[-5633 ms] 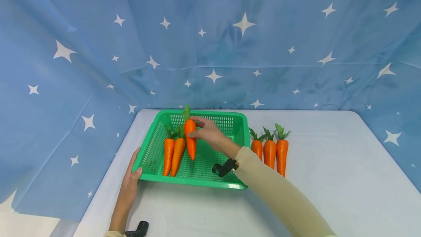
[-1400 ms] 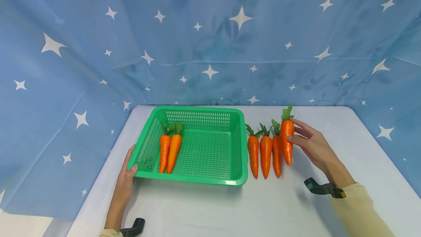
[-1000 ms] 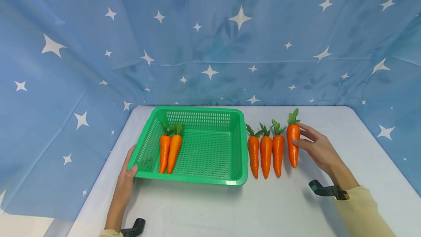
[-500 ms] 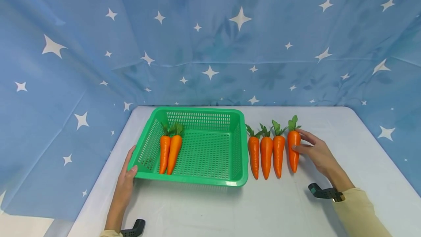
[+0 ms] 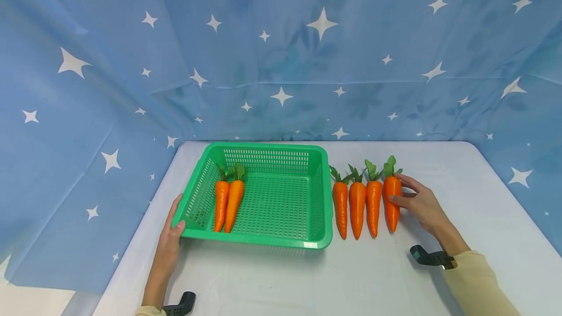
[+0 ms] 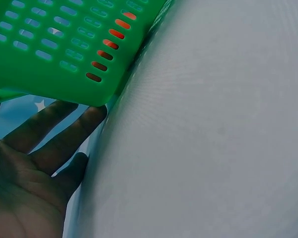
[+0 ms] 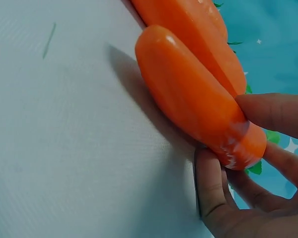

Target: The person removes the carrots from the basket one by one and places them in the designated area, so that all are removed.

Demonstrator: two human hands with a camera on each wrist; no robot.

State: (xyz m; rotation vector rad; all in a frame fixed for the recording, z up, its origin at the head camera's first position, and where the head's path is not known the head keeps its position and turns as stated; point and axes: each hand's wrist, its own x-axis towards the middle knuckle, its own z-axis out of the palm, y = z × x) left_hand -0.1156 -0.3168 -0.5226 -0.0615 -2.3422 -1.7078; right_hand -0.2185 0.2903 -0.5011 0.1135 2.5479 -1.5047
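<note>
At the left front corner of a green plastic basket (image 5: pixel 281 240), my left hand (image 5: pixel 169 243) grips the rim, thumb on top and fingers along the outside wall. In the left wrist view some fingers (image 6: pixel 72 131) lie against the basket's underside edge. My right hand (image 5: pixel 423 206) pinches a carrot (image 5: pixel 392 199) between thumb and fingers, leaves pointing away; it lies at the right end of a row. Beside it lie other carrots, one (image 5: pixel 373 206) nearest, then another (image 5: pixel 357 208), then one (image 5: pixel 340 208) next to the basket. The right wrist view shows the pinched carrot (image 7: pixel 188 94) close up.
Inside the basket, at its left side, two carrots (image 5: pixel 234 204) lie side by side. A white table (image 5: pixel 281 282) carries everything. Behind it and to the sides hangs a blue cloth (image 5: pixel 281 52) with white stars.
Earlier my right hand held a carrot over the basket. Now a carrot in that hand has come down onto the table at the row's right end. My left hand stays on the basket.
</note>
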